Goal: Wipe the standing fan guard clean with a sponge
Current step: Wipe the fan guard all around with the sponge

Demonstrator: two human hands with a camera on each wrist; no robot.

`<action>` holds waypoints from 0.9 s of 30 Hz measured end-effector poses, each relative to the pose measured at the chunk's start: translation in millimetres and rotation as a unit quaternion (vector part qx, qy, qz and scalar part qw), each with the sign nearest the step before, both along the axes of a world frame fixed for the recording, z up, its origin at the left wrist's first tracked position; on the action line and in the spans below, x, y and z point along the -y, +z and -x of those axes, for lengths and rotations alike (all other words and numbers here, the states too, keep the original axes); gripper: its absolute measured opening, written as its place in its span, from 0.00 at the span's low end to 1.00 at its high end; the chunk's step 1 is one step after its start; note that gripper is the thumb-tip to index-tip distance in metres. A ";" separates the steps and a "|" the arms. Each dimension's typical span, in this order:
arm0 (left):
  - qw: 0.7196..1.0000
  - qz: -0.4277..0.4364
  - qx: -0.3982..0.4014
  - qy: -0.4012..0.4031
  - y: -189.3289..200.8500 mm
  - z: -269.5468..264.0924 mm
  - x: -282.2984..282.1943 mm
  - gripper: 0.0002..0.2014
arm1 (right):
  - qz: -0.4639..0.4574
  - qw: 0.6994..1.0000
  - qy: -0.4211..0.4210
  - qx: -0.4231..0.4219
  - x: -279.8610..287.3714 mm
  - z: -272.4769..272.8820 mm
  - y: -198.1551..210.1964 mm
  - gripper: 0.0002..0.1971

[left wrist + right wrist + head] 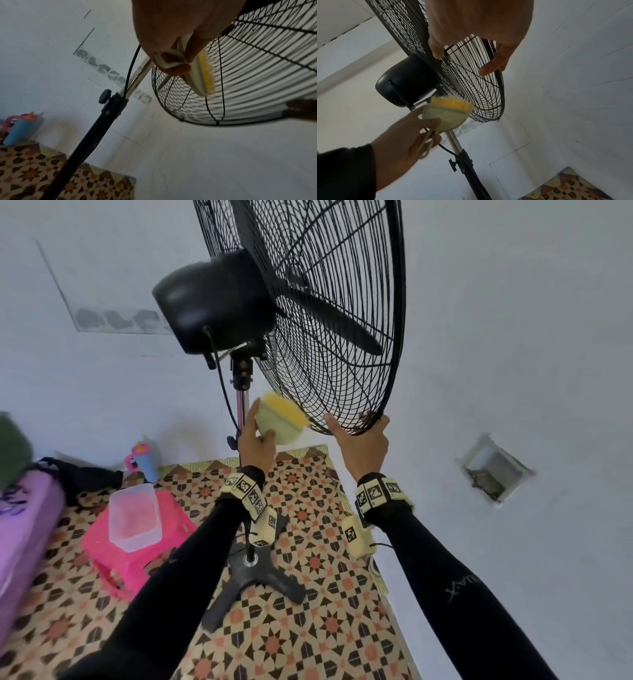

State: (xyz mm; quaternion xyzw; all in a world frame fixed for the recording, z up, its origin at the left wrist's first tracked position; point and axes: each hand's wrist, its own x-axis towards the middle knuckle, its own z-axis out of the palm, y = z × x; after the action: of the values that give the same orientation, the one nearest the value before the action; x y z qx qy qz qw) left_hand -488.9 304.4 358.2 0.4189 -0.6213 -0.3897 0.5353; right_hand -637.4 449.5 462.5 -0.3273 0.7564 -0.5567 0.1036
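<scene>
The black wire fan guard stands tilted before me on its chrome pole. My left hand pinches a sponge with a pale green back and a yellow fuzzy face. The yellow face touches the rear mesh near the guard's lower edge. In the left wrist view the sponge lies flat against the guard. My right hand grips the guard's bottom rim, thumb on the rear mesh and fingers curled over the front. In the right wrist view the sponge sits just below the black motor housing.
The fan's cross base stands on a patterned floor, with a black cable hanging by the pole. A pink stool carrying a clear plastic box is to the left. A blue cup stands by the wall. White walls close in on the right.
</scene>
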 end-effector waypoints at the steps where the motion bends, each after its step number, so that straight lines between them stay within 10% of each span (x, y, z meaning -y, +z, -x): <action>1: 0.999 -0.038 0.005 -0.015 -6.0 2.4 -8.8 0.36 | 0.000 1.000 0.000 -0.001 -0.5 -1.2 -0.9 0.40; 10: 0.958 -0.272 0.007 -0.092 -38.7 100.2 -54.7 0.19 | 0.006 1.000 0.008 -0.013 -1.3 4.9 -5.0 0.39; 17: 0.943 -0.279 -0.171 0.061 -53.9 82.2 -32.3 0.20 | -0.001 1.000 0.009 -0.029 -0.7 9.3 -5.3 0.39; 23: 0.973 -0.196 0.105 -0.056 -46.5 70.5 -31.8 0.14 | 0.007 1.000 0.007 -0.027 0.8 2.7 -5.8 0.39; 27: 0.984 -0.173 0.022 0.030 -35.7 71.1 -29.5 0.13 | 0.009 1.000 0.013 -0.027 -0.7 7.1 -5.8 0.39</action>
State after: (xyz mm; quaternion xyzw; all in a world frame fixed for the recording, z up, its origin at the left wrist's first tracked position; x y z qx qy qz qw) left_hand -560.0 333.9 322.5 0.5322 -0.5429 -0.4659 0.4526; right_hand -644.5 450.2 456.7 -0.3526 0.7494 -0.5536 0.0875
